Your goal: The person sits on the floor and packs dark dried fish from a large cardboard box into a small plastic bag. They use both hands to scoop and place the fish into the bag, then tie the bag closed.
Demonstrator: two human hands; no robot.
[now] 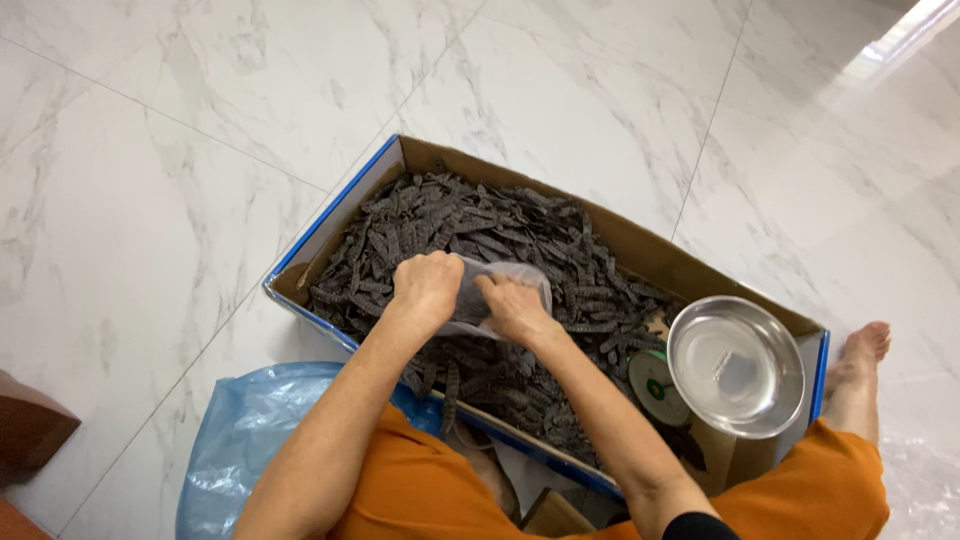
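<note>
A large cardboard box (335, 215) with a blue outside lies on the floor, filled with several dark, ridged dried pods (520, 235). Over its middle, my left hand (425, 285) and my right hand (513, 305) both grip a clear plastic bag (500, 285) that has dark pods inside. The bag hangs just above the heap. My forearms reach in from the near side, over orange clothing (420, 490).
A round steel bowl (737, 365) sits on a green-and-white scale (655, 385) in the box's right end. A blue plastic bag (245, 430) lies at the near left. My bare foot (865, 345) rests on the white marble floor (150, 200) at the right. A brown object (30, 425) lies far left.
</note>
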